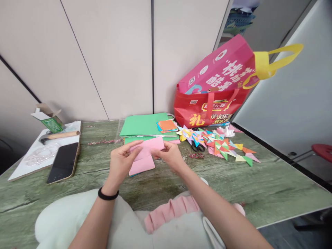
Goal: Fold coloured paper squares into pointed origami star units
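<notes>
A pink sheet of paper [149, 145] is raised a little above the table between my two hands. My left hand [123, 159] pinches its left end, thumb on top. At the right end my right hand [167, 154] grips it the same way, thumb across the near face. Just below the sheet lies a small stack of pink paper [142, 165], with a blue edge showing under it. Part of that stack is hidden by the held sheet. Behind the hands are green sheets [144, 124] topped by small orange squares [167, 125].
Folded paper pieces [220, 143] spread over the right side near black scissors [198, 147]. A red bag [207, 107] holding a pink box [220, 65] stands behind. Leftward are a phone [63, 162], a white board [20, 169], beads [43, 154], a hammer-like tool [62, 135] and an opened carton [52, 122].
</notes>
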The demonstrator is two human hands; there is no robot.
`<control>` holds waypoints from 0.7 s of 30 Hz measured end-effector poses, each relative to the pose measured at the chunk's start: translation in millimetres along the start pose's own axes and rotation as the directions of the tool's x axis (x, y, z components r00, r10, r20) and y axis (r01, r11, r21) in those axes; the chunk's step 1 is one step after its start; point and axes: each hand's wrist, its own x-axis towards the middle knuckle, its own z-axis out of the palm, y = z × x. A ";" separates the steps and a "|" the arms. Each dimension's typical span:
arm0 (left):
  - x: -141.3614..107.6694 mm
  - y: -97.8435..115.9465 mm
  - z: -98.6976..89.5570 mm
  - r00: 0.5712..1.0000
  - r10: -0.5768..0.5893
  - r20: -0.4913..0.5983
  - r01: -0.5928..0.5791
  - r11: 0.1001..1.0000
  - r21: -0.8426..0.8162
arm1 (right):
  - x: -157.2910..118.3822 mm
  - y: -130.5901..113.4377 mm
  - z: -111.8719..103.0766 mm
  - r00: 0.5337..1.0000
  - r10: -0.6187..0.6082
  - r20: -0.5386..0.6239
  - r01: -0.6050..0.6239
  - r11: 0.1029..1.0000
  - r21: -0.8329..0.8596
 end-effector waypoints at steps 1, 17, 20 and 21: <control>0.1 -0.1 -0.1 1.000 0.000 -0.006 0.000 1.000 0.008 | 0.0 -0.2 0.2 1.000 0.005 -0.003 -0.005 1.000 0.017; 2.3 -7.5 -0.4 0.996 0.033 -0.080 -0.032 0.999 0.003 | 4.5 0.0 -1.5 0.993 0.120 -0.002 -0.115 0.961 0.252; 3.3 -8.4 -0.9 0.995 0.001 -0.095 -0.004 1.000 -0.030 | 5.0 0.2 -2.9 0.995 0.101 -0.012 -0.094 0.957 0.275; 3.5 -8.5 -0.9 0.995 -0.007 -0.099 0.003 0.999 -0.041 | 5.1 0.3 -3.3 0.995 0.095 -0.025 -0.085 0.957 0.278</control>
